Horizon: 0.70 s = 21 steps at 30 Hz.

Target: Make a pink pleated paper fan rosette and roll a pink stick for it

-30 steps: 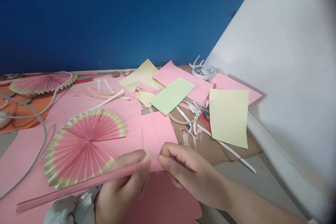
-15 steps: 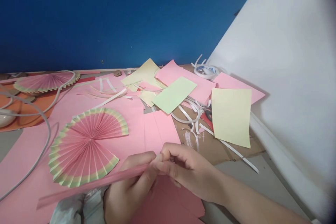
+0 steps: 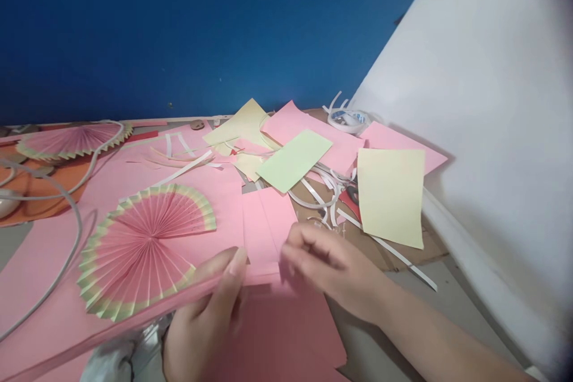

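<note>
My left hand (image 3: 206, 316) pinches a long, narrow strip of folded pink paper (image 3: 263, 274) between thumb and fingers. The strip slants from the lower left up to a short end that juts out to the right of the thumb. Just beyond that end is my right hand (image 3: 331, 262), its fingers curled and pressed together, somewhat blurred; whether something tiny is between them I cannot make out. Behind the strip, on the left, lies a pleated paper fan (image 3: 147, 239) in pink with a yellow-green rim, spread almost into a full round. Large pink paper sheets (image 3: 286, 334) lie under both hands.
A second pleated fan (image 3: 74, 142) lies at the far left beside a white cable (image 3: 76, 245). Toward the right are a green sheet (image 3: 295, 161), a pale yellow sheet (image 3: 391, 197), a tape roll (image 3: 347, 119), scissors (image 3: 353, 193) partly covered, and white strips on cardboard (image 3: 380, 253).
My right hand has come away from the strip's end and moved slightly right and up. My left hand, still holding the strip, has shifted left, and more of the strip's end shows.
</note>
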### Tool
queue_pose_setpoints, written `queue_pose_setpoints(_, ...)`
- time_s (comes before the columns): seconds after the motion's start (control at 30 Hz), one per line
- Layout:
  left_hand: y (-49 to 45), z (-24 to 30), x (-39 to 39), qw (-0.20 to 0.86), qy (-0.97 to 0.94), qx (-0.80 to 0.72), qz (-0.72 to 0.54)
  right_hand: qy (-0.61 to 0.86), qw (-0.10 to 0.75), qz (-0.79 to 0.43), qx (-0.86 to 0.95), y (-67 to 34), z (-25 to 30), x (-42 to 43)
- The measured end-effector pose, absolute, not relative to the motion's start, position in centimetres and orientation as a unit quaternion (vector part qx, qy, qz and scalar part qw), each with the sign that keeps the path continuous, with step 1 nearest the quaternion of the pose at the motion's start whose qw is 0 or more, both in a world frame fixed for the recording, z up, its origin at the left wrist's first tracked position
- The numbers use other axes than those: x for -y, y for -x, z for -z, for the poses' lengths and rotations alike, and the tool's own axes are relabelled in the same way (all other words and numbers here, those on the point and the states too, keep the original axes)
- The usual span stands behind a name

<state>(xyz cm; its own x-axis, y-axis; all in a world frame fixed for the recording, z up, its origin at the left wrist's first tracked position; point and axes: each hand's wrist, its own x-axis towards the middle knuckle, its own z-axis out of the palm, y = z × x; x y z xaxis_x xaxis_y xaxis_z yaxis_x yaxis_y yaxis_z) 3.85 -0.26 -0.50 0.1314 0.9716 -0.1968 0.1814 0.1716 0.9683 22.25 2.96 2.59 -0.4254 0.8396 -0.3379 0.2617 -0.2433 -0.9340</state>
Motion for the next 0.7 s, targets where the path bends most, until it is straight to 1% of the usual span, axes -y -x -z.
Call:
queue_pose_setpoints(0.07,-3.8,0.6,0.2,0.535,-0.539,-0.544,-0.358,0.478,0.287,-0.613,0.560,-22.5,-2.3,-3.1)
queue_pose_setpoints(0.1,-3.8,0.7,0.1,0.541,-0.552,-0.533,-0.343,0.464,0.294,-0.620,0.560,-22.5,-2.2,-3.1)
queue_pose_setpoints(0.13,-3.8,0.8,0.1,0.551,-0.565,-0.520,-0.328,0.449,0.280,-0.632,0.566,-22.4,-2.2,-3.0)
queue_pose_setpoints(0.23,-3.9,1.0,-0.1,0.579,-0.577,-0.483,-0.313,0.422,0.171,-0.657,0.601,-21.8,-2.4,-2.7)
queue_pose_setpoints(0.27,-4.0,1.0,-0.1,0.587,-0.575,-0.476,-0.312,0.422,0.148,-0.655,0.609,-21.6,-2.6,-2.6)
queue_pose_setpoints(0.33,-4.1,0.8,-0.1,0.597,-0.571,-0.471,-0.308,0.424,0.142,-0.653,0.611,-21.4,-2.7,-2.4)
queue_pose_setpoints(0.43,-3.9,0.4,-0.1,0.594,-0.566,-0.488,-0.297,0.438,0.187,-0.643,0.600,-21.4,-2.6,-2.4)
queue_pose_setpoints(0.53,-3.6,0.1,0.0,0.583,-0.562,-0.507,-0.294,0.420,0.235,-0.642,0.597,-21.7,-2.1,-2.6)
queue_pose_setpoints(0.7,-3.1,0.5,0.1,0.561,-0.564,-0.501,-0.341,0.399,0.315,-0.633,0.584,-22.3,-1.2,-2.7)
